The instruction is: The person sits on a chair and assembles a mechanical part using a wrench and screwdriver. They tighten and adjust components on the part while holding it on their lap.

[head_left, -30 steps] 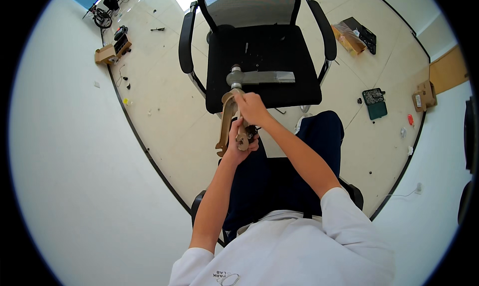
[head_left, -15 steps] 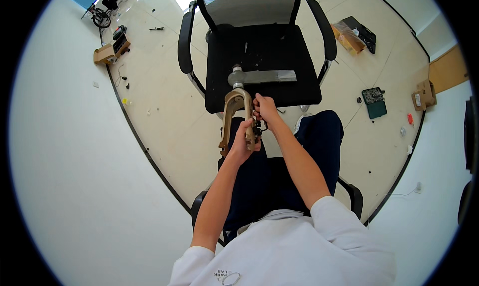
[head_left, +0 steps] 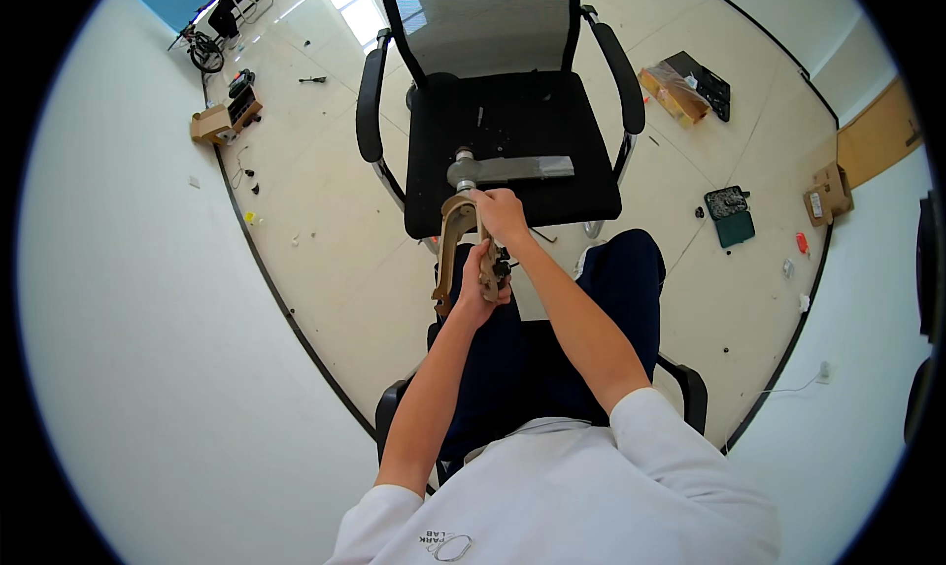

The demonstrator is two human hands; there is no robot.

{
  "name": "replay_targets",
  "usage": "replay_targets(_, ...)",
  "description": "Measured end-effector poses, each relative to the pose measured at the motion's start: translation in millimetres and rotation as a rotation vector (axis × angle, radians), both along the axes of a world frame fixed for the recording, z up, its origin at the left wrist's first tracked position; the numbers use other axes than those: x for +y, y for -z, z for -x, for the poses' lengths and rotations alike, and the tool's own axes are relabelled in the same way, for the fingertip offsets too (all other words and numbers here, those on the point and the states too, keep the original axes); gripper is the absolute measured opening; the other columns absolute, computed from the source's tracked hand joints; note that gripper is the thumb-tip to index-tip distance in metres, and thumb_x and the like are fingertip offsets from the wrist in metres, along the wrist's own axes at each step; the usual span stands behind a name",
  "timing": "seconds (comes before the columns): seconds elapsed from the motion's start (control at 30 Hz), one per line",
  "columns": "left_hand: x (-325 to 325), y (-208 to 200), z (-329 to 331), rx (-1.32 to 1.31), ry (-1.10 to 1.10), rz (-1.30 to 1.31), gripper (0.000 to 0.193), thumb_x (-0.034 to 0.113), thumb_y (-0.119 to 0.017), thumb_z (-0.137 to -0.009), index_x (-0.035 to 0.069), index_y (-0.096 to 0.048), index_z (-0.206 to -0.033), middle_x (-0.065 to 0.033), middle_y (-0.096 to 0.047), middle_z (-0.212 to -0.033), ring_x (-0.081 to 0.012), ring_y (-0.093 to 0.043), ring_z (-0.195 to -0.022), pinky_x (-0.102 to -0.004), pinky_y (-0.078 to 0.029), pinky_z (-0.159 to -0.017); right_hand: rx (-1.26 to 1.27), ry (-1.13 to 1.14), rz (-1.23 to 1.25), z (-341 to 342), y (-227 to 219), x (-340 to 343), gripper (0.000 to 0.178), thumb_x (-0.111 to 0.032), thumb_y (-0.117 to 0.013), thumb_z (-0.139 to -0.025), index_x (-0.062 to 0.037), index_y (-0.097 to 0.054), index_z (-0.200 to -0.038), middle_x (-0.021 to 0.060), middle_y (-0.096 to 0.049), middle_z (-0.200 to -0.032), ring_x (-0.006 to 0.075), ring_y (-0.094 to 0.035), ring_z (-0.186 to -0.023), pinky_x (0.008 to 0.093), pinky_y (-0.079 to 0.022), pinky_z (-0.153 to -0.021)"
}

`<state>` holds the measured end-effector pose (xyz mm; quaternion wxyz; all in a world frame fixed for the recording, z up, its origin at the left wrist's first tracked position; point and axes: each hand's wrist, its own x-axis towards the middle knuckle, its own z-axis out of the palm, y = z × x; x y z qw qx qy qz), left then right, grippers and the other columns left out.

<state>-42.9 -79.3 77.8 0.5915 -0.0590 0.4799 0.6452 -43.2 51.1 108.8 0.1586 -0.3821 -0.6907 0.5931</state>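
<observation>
My left hand [head_left: 479, 287] is closed round the right leg of a tan two-legged bicycle fork [head_left: 449, 232]. Black fittings [head_left: 502, 266] sit against that leg, just beside my left fingers. My right hand [head_left: 503, 214] is bent over the upper right of the fork's crown, its fingers curled against it; the fingertips are partly hidden. Beyond the crown, the fork's silvery neck meets the rounded end of a grey tapered metal arm [head_left: 522, 168], which lies across the seat of a black office chair [head_left: 562, 122]. The fork legs reach back over my left thigh.
Small bits and a thin pale piece [head_left: 480, 117] lie on the seat. On the floor to the right are a green open case [head_left: 734, 232], an orange-and-plastic package [head_left: 674, 94] and a cardboard box [head_left: 828, 196]. Another open box [head_left: 212, 125] stands by the left wall.
My right hand has moved up and left, from beside the fork leg to the crown. My left hand keeps its hold. The whole view has shifted slightly.
</observation>
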Motion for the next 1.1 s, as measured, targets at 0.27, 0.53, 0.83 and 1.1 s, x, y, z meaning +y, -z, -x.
replay_targets(0.27,-1.2,11.0,-7.4,-0.031,-0.205,0.009,0.046,0.057,-0.044,-0.091,0.012,-0.05,-0.1,-0.005,-0.05,-0.072,-0.0171,-0.049,-0.053,-0.0295,-0.04,-0.049,0.212,-0.124,-0.289,-37.7,-8.3,-47.6,0.038,-0.025,-0.06,-0.085,0.0046,-0.054,-0.062,0.015,-0.051,-0.051,0.0263,-0.051,-0.045,0.0378,-0.038,-0.048)
replay_targets(0.53,-1.4,7.2,5.2,0.114,-0.096,-0.068,0.03,0.042,-0.054,-0.092,0.014,-0.055,-0.083,0.0035,-0.048,-0.068,-0.0088,-0.046,-0.056,-0.027,-0.04,-0.054,0.5,-0.315,-0.586,-97.4,-0.2,-86.7,0.03,-0.012,-0.064,-0.076,-0.0018,-0.05,-0.051,0.0128,-0.049,-0.049,0.031,-0.052,-0.047,0.0389,-0.041,-0.048)
replay_targets(0.83,-7.9,-3.9,9.9,-0.057,0.051,0.007,0.05,0.059,-0.053,-0.084,0.01,-0.048,-0.09,-0.0083,-0.047,-0.073,-0.017,-0.039,-0.048,-0.0293,-0.031,-0.048,0.254,-0.011,0.867,-0.1,43.3,33.9,0.027,-0.018,-0.056,-0.085,-0.0077,-0.045,-0.062,-0.0029,-0.03,-0.046,0.0095,-0.029,-0.035,0.0295,-0.022,-0.034)
replay_targets(1.1,-2.0,3.7,-1.6,0.048,0.046,0.04,0.044,0.055,-0.053,-0.087,0.012,-0.048,-0.085,-0.0023,-0.045,-0.063,-0.0156,-0.044,-0.046,-0.0278,-0.034,-0.044,0.238,0.205,0.605,-14.8,22.0,15.4,0.035,-0.017,-0.056,-0.084,-0.0053,-0.045,-0.053,-0.0019,-0.035,-0.045,0.0094,-0.031,-0.035,0.0296,-0.022,-0.036)
